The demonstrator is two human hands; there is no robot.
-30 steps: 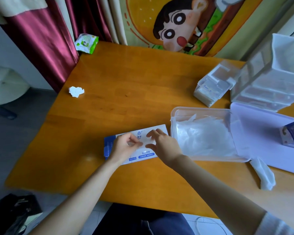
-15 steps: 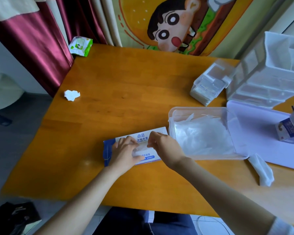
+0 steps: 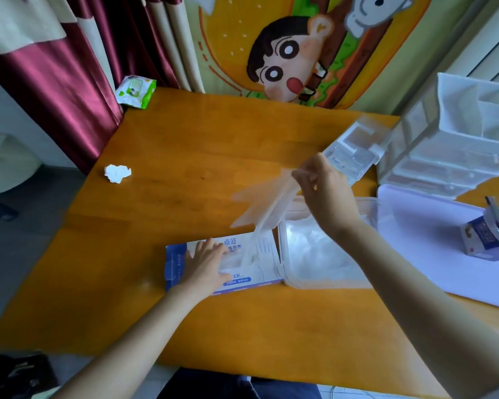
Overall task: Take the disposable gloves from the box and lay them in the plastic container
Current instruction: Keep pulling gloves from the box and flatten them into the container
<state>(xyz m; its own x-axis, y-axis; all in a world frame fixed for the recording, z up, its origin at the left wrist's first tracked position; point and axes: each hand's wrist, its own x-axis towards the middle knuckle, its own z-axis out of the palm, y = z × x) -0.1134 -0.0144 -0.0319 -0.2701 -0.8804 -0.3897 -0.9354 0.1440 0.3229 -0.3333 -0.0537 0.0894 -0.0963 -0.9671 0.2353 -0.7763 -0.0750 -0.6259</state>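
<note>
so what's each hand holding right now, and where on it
The right hand pinches a clear glove by its upper end, raised above the glove box. The left hand presses flat on that box, gripping nothing.

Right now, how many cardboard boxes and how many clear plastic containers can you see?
Cardboard boxes: 2 (glove box, blue carton)
Clear plastic containers: 3 (glove container, small case, drawer unit)
Total: 5

box (image 3: 175,263) under the left hand (image 3: 205,263), container (image 3: 369,210) under the right hand (image 3: 326,194)
the container sits just right of the box; a glove (image 3: 262,203) hangs between the hands; a crumpled tissue (image 3: 117,173) lies beyond the left hand.
</note>
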